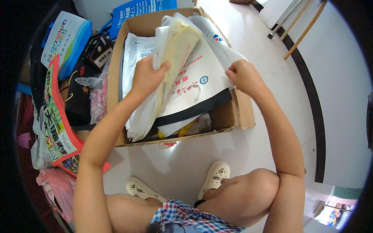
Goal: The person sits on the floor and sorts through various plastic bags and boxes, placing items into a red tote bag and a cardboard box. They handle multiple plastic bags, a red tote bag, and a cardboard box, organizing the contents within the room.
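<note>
A cardboard box (244, 109) stands on the floor before me, filled with flat bags and papers. My left hand (148, 75) grips a bundle of folded pale-yellow and white bags (166, 55), tilted up over the box. Pinched in my right hand (246, 76) is the edge of a translucent white plastic bag (225, 51). Between my hands lies a white bag with red print, a round blue logo and a white cord handle (209, 71). A black flat sheet or folder (198, 105) shows beneath it. White printed papers (135, 52) lie at the box's left side.
Left of the box are a red-edged printed package (59, 125), a black bag (78, 102), a white-and-blue printed bag (65, 43) and a pink plastic bag (58, 189). A blue printed bag (140, 13) stands behind. Wooden sticks (306, 29) lean at the right wall.
</note>
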`<state>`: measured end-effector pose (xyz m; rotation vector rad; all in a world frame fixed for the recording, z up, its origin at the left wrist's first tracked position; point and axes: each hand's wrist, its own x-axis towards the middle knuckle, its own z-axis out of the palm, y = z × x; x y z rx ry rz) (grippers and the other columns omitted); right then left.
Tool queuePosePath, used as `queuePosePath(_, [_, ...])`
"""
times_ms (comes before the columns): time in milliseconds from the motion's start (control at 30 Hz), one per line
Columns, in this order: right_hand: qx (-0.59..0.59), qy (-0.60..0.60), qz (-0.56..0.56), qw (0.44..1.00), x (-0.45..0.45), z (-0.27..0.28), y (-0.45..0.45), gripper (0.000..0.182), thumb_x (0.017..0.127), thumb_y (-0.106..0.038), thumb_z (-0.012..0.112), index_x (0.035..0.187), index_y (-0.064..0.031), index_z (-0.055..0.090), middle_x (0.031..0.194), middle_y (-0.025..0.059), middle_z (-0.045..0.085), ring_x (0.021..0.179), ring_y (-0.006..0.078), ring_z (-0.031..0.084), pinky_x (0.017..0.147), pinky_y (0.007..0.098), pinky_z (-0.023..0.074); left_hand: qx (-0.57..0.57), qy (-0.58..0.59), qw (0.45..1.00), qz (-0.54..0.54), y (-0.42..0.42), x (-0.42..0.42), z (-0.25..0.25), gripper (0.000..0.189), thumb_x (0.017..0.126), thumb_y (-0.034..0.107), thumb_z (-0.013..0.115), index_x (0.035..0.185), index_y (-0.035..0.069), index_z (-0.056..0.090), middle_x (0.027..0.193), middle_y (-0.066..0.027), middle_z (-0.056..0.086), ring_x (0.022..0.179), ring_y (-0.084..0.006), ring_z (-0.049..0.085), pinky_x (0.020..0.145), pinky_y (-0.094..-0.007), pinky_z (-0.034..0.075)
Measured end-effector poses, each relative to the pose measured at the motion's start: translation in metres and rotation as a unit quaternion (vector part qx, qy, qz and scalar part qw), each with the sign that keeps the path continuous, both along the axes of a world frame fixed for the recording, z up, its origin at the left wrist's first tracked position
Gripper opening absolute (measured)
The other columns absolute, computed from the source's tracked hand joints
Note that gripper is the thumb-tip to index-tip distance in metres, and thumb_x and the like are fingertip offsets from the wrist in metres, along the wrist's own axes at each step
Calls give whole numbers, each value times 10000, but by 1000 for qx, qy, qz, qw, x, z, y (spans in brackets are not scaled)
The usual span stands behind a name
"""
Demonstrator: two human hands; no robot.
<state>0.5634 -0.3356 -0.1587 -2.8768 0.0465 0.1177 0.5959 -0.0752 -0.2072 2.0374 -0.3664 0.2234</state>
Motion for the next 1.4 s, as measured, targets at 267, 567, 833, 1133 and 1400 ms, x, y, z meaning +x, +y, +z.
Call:
queuePosePath(267, [-161, -12, 79, 984, -15, -2, 33, 201, 742, -177, 643, 784, 20, 641, 847, 201, 627, 818, 313, 627, 697, 396, 501, 62, -55, 996, -14, -18, -14, -8, 228, 755, 201, 610, 893, 23, 648, 742, -171, 637, 670, -332, 620, 622, -373, 487])
queuePosePath(567, [-23, 83, -30, 996, -26, -3, -10, 266, 779, -170, 590, 688, 80, 592, 557, 146, 572, 446, 166, 573, 474, 293, 485, 106, -87, 990, -33, -25, -22, -16, 238, 743, 205, 630, 873, 7, 619, 764, -169, 616, 700, -342, 600, 633, -393, 471])
queuePosePath(833, [-25, -55, -27, 998, -42, -8, 10, 199, 764, -154, 589, 716, 37, 613, 735, 210, 616, 708, 345, 617, 664, 413, 494, 124, -79, 988, -40, -21, -21, -12, 252, 761, 225, 627, 871, -2, 625, 747, -182, 609, 676, -339, 599, 616, -395, 468])
queuePosePath(1133, [-158, -22, 40, 986, -42, -8, 24, 78, 750, -29, 531, 798, 25, 560, 771, 226, 609, 745, 373, 609, 678, 438, 492, 91, -54, 994, -35, -16, -18, -5, 244, 753, 228, 633, 851, 5, 639, 745, -183, 622, 681, -335, 611, 628, -385, 478])
queuePosePath(1400, [-172, 13, 172, 970, -42, 6, 4, 238, 735, -83, 628, 930, -40, 497, 814, 163, 610, 783, 338, 598, 706, 416, 473, 117, -83, 989, -34, -16, -15, -15, 239, 749, 221, 635, 874, 17, 645, 762, -181, 625, 699, -335, 613, 643, -394, 478])
